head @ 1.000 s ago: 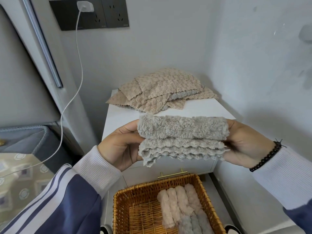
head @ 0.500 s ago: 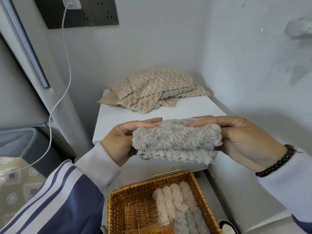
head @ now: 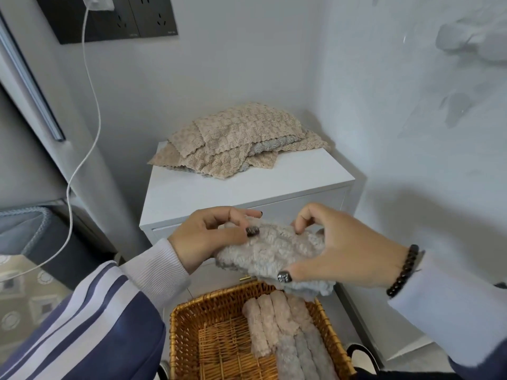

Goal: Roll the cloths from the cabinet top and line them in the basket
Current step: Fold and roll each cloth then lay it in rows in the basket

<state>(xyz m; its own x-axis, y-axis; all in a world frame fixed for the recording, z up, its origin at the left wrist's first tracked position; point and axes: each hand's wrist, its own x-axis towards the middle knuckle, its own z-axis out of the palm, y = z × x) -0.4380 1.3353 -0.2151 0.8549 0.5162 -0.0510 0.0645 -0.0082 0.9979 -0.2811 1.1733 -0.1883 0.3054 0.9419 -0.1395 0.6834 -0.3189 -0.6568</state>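
A fluffy grey cloth (head: 277, 250), rolled into a thick bundle, hangs in the air in front of the cabinet and just above the basket. My left hand (head: 208, 237) grips its left end with thumb on top. My right hand (head: 337, 248) curls round its right end, thumb under the roll. A wicker basket (head: 186, 338) below holds several rolled cloths (head: 285, 333), beige and grey, lined along its right side. A loose pile of beige and grey cloths (head: 236, 138) lies at the back of the white cabinet top (head: 219, 187).
White walls close in behind and to the right of the cabinet. A white charger cable (head: 90, 105) hangs from a dark wall socket (head: 115, 17) at the upper left. A grey padded bed edge (head: 27, 223) is at the left. The basket's left half shows bare wicker.
The cloth went from a half-rolled flap with layers hanging to a tighter bundle. Both hands lowered with it toward the basket, and the camera tilted down.
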